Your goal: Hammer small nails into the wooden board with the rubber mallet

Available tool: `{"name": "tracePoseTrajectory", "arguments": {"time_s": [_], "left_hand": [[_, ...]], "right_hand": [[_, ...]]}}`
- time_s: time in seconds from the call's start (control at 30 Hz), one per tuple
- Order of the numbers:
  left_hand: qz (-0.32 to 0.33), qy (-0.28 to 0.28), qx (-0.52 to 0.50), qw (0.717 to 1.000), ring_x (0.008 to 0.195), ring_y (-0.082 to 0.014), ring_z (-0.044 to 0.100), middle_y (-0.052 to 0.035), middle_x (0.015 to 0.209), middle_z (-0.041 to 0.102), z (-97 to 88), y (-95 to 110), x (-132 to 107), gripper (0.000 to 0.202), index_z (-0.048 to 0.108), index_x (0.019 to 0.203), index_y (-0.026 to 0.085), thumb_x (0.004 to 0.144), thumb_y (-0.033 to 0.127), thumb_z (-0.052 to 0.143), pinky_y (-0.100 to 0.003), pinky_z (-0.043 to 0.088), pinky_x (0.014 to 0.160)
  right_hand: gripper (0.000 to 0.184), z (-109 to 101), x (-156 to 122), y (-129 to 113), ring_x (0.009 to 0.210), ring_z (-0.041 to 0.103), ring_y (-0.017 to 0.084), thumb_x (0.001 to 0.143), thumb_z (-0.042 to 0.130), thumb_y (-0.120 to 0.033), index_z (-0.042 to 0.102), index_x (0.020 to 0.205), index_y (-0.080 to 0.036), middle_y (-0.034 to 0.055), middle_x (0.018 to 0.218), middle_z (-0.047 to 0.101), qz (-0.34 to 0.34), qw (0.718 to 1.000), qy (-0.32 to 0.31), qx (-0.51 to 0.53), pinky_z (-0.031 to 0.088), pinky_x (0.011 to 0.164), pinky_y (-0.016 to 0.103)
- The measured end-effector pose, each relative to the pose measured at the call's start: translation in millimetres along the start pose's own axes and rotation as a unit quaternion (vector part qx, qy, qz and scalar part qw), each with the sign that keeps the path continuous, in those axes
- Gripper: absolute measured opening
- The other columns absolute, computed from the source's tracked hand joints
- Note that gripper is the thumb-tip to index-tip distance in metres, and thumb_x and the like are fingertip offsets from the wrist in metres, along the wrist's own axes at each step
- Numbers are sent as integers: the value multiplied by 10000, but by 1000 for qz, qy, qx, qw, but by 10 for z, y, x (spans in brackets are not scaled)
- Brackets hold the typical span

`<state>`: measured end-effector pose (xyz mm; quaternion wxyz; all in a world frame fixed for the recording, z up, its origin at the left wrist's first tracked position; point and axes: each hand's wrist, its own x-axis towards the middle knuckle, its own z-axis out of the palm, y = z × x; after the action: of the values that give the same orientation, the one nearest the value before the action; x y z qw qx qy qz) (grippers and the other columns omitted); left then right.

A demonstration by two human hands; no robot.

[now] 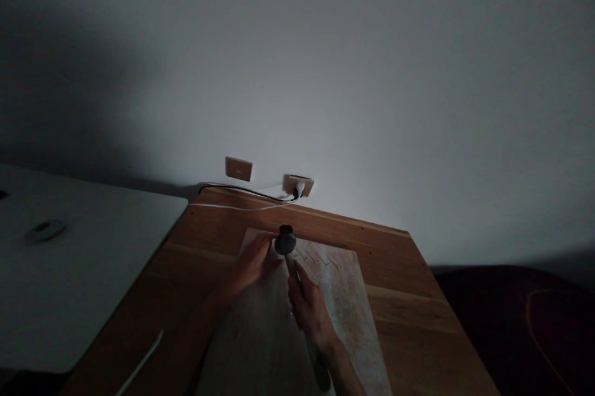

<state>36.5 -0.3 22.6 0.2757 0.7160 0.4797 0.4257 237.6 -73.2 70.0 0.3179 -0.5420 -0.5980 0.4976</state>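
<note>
My right hand [310, 309] is wrapped round the handle of a hammer [285, 242]. Its dark head is over the far edge of a pale board [351, 315], and the handle's end shows below my wrist. Close beside the head, on its left, my left hand [255, 259] rests on the board with its fingers drawn together. What those fingers pinch, if anything, is hidden in shadow and by the hammer head. Several thin nails [320, 258] stand in a row along the board's far edge, to the right of the hammer.
The board lies on a wooden table [409, 321] against a wall. Behind are a socket with a plug [300, 188], cables [242, 207] and a wall plate [238, 168]. A white surface [93, 272] adjoins on the left. A thin white strip [142, 362] lies front left.
</note>
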Motion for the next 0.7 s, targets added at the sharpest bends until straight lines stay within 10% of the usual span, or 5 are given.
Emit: {"name": "tracePoseTrajectory", "arguments": {"time_s": [0.13,0.37,0.7], "left_hand": [[-45,-8,36,998,1003,-257,660,-68,1041,680,28,18,34,127,745,964,210,902,288,667,-381,531,902],[-33,-24,33,999,976,-248,657,-73,980,690,50,46,67,152,756,873,192,917,226,614,-360,508,867],[31,-16,37,999,1286,-350,610,-166,1376,648,-24,40,-15,523,588,1402,195,901,288,707,-493,507,1086]], "right_hand": [[769,-4,-49,56,442,395,96,997,500,-657,448,1572,-148,-67,615,478,56,997,29,43,305,356,175],[817,20,-28,69,427,401,94,947,573,-674,450,1564,-152,-80,595,473,92,992,49,64,296,337,164],[752,134,-9,-13,404,425,95,988,516,-660,467,1555,-170,-80,587,475,68,997,5,25,325,337,175]]}}
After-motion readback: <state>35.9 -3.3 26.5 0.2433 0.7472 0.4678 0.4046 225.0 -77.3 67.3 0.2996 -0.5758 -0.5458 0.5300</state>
